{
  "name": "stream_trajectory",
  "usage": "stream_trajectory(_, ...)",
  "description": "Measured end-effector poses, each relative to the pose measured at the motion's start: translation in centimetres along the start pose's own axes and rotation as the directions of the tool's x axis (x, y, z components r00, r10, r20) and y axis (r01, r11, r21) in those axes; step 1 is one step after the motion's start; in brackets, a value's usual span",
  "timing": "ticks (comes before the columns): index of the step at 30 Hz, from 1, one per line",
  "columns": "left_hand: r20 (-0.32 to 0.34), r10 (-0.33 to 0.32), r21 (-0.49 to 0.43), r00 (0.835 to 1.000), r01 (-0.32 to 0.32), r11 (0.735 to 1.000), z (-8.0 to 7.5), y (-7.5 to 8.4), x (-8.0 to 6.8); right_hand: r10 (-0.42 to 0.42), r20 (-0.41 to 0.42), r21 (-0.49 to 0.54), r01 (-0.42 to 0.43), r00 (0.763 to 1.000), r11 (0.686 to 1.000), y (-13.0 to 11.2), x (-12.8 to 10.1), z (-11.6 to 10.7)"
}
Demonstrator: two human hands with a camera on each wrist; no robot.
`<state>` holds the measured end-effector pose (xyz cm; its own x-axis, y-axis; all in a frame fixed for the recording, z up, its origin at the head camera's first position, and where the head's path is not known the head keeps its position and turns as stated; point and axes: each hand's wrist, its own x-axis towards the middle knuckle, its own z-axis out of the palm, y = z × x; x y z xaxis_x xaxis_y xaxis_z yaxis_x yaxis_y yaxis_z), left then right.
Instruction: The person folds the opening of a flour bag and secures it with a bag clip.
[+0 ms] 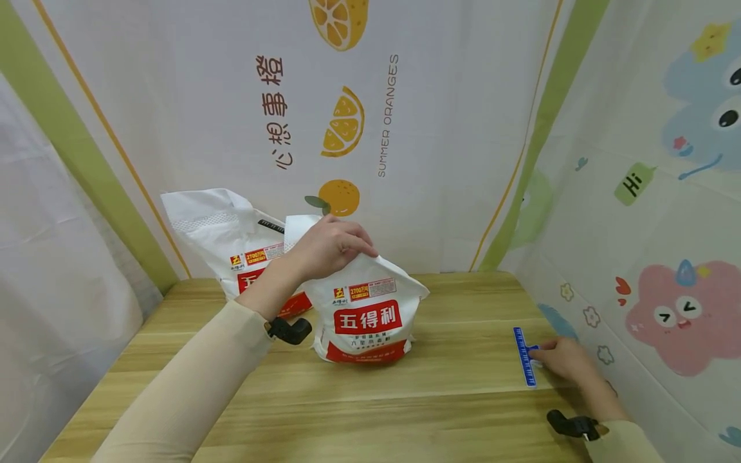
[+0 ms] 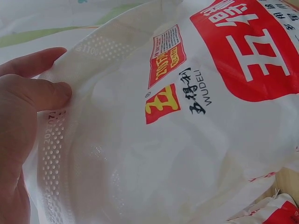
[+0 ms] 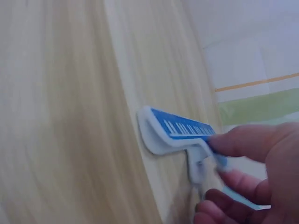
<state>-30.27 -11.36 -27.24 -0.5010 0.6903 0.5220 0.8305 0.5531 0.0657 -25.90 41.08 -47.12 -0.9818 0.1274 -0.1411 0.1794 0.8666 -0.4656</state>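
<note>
A white-and-red flour bag (image 1: 366, 318) stands on the wooden table, and my left hand (image 1: 334, 247) grips its top edge. In the left wrist view the thumb (image 2: 51, 94) presses on the bag's perforated top band (image 2: 53, 158). Off to the right, my right hand (image 1: 564, 361) pinches a blue-and-white clip (image 1: 523, 357) with a piano-key pattern. Thumb and forefinger are at the clip's handle in the right wrist view, where its long jaw (image 3: 182, 127) lies close over the tabletop.
Behind and left of the gripped bag stands a second flour bag (image 1: 231, 247), partly hidden by my left arm. A black strip with white marks (image 1: 271, 226) shows near its top. Printed cloth (image 1: 446, 141) hangs around the table (image 1: 463, 360) at the back and sides.
</note>
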Motion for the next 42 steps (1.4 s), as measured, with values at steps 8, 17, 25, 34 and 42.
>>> stream_trajectory(8,-0.003,0.011,0.007,1.000,-0.011,1.000,0.1,0.0,0.1,0.013,0.031,0.273,-0.021,0.999,0.962,-0.5,0.0,0.6)
stream_trajectory(17,-0.002,0.004,0.003,1.000,-0.004,1.000,0.0,0.2,0.2,0.040,-0.063,0.411,-0.010,0.997,0.912,-1.5,0.4,0.4)
stream_trajectory(25,-0.015,-0.007,-0.014,1.000,0.006,1.000,0.1,0.0,0.2,0.019,-0.119,0.552,0.050,0.993,0.832,-3.5,-0.2,-1.0)
stream_trajectory(34,-0.012,-0.005,-0.014,1.000,0.005,1.000,0.2,-0.1,0.1,-0.064,-0.195,0.650,0.178,0.979,0.739,-5.3,-1.4,-1.8)
stream_trajectory(42,-0.011,-0.006,-0.008,1.000,0.006,1.000,0.1,-0.1,0.0,-0.041,-0.287,0.610,0.216,0.957,0.762,-7.4,-2.3,-2.6)
